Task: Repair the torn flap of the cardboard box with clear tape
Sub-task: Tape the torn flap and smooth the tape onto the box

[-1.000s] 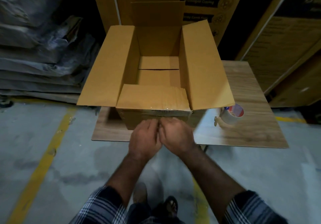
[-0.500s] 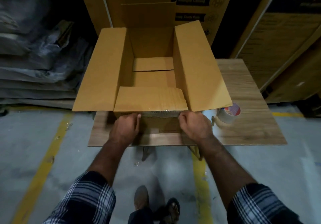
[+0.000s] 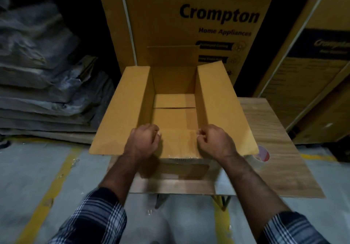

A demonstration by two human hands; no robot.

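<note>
An open brown cardboard box (image 3: pixel 121 111) stands on a small wooden table (image 3: pixel 274 164). Its near flap (image 3: pixel 178 143) lies folded inward, with shiny clear tape along its front fold. My left hand (image 3: pixel 143 142) rests curled on the flap's left end. My right hand (image 3: pixel 213 142) rests curled on its right end. Both sets of fingers are bent, and whether they pinch the flap's edges is unclear. A roll of clear tape (image 3: pixel 262 153) with a red core label sits on the table, partly hidden behind the box's right flap.
Large printed appliance cartons (image 3: pixel 189 20) stand right behind the table, with another carton (image 3: pixel 312 77) at the right. Stacked grey wrapped bundles (image 3: pixel 43 82) fill the left. Yellow lines (image 3: pixel 55 183) mark the concrete floor below.
My hands moved up from the box's front fold onto the top of the near flap, staying apart at its two ends. The camera view tilted upward.
</note>
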